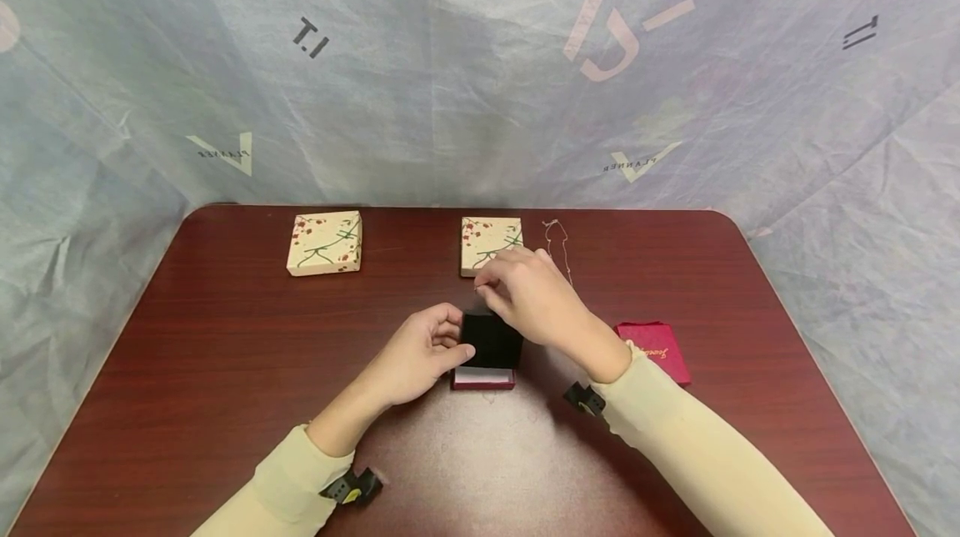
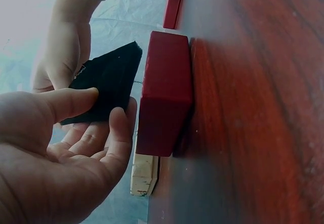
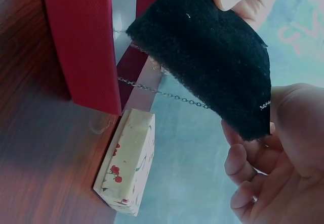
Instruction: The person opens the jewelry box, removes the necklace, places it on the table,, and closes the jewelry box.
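My left hand [image 1: 420, 353] grips a thin black velvet pad [image 1: 491, 341] by its edge, thumb on its face and fingers behind. The pad is tilted above an open red jewelry box [image 2: 164, 92] with a white inside. A fine silver chain [image 3: 169, 96] runs from the box to the pad's underside, and a bit of it shows on the pad's far corner. At that far edge is my right hand [image 1: 532, 291], its thumb and forefinger pinching the chain, partly hidden by the pad in the wrist views.
A red lid [image 1: 654, 352] with gold writing lies at the right, partly behind my sleeve. Two cream floral boxes [image 1: 325, 243] stand along the table's far side, one just beyond my right hand. Beside that one lies another thin chain [image 1: 566, 255].
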Tool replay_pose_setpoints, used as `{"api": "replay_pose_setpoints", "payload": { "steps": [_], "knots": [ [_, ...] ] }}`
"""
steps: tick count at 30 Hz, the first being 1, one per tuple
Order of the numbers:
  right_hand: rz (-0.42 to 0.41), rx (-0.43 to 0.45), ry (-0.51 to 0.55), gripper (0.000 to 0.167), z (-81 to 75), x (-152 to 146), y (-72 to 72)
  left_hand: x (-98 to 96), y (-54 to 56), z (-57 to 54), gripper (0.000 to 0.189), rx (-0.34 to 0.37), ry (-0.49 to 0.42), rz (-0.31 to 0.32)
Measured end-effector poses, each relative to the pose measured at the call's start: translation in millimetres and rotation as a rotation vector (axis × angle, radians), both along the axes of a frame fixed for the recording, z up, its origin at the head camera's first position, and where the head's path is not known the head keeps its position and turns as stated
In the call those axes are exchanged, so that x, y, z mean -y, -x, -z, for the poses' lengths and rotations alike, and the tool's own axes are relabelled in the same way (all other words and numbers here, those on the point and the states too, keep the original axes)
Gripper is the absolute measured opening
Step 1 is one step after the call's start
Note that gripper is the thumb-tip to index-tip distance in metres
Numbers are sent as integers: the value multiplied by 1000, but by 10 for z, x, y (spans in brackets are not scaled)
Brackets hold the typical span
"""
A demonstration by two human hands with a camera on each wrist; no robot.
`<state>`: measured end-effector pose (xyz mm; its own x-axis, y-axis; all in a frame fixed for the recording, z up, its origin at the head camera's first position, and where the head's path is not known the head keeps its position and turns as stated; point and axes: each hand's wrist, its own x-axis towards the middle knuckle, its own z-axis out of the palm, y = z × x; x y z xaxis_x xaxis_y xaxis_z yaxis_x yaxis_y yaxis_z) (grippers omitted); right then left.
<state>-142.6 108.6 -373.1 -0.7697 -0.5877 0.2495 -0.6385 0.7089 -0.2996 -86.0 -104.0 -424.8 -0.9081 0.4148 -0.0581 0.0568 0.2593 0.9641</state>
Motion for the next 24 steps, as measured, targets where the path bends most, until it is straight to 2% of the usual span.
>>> {"api": "replay_pose_setpoints", "payload": {
  "steps": [15,24],
  "knots": [
    [17,84,127,6,-43,-178,25,10,-4,-24,27,38,-6,-45],
    [40,90,156,8,-50,-291,52,6,-3,-4,30,41,3,-74]
  ]
}}
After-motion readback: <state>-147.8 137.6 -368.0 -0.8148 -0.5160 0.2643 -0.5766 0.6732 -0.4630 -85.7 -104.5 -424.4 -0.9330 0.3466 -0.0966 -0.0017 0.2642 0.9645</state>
